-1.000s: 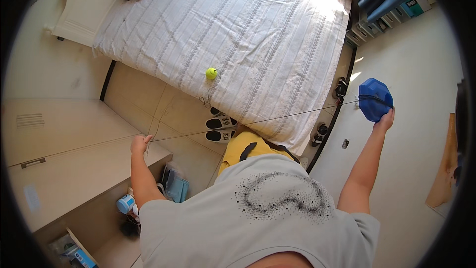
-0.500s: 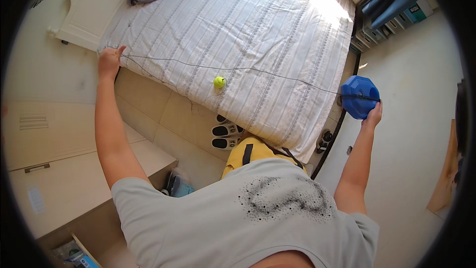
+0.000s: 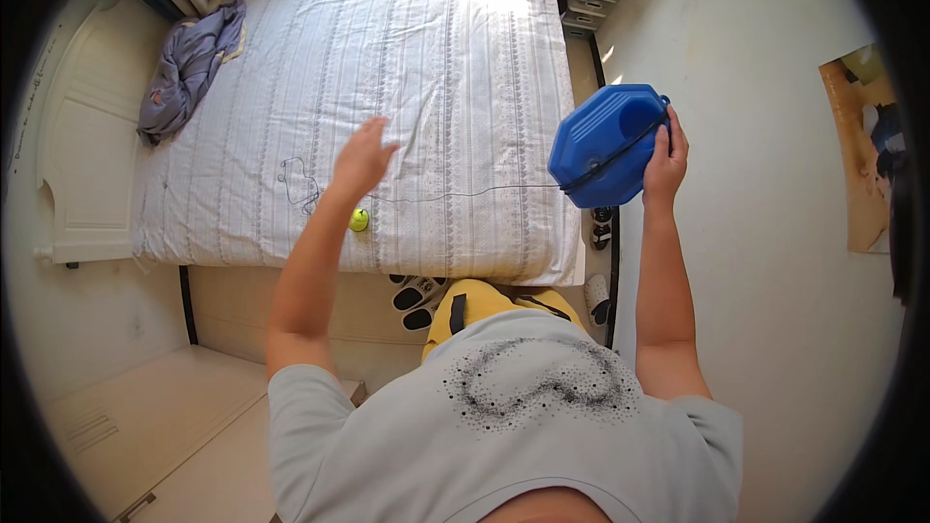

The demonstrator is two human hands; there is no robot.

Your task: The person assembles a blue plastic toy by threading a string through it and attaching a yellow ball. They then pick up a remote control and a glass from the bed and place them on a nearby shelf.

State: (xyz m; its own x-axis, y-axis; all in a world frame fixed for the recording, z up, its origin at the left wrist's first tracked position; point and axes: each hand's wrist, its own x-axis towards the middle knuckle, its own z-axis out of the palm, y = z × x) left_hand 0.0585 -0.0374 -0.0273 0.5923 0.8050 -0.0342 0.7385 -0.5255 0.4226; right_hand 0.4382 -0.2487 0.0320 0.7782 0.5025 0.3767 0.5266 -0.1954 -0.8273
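A blue base is held by its edge, above the bed, in the closed grip of the right hand; the left hand's grip is spread, with nothing seen in it. The thin cord could be knotted by its loose loops, or the yellow-green ball dragged off the near edge by a sudden tug. The bed is covered by a striped sheet and flanked by a white headboard and pale wall.
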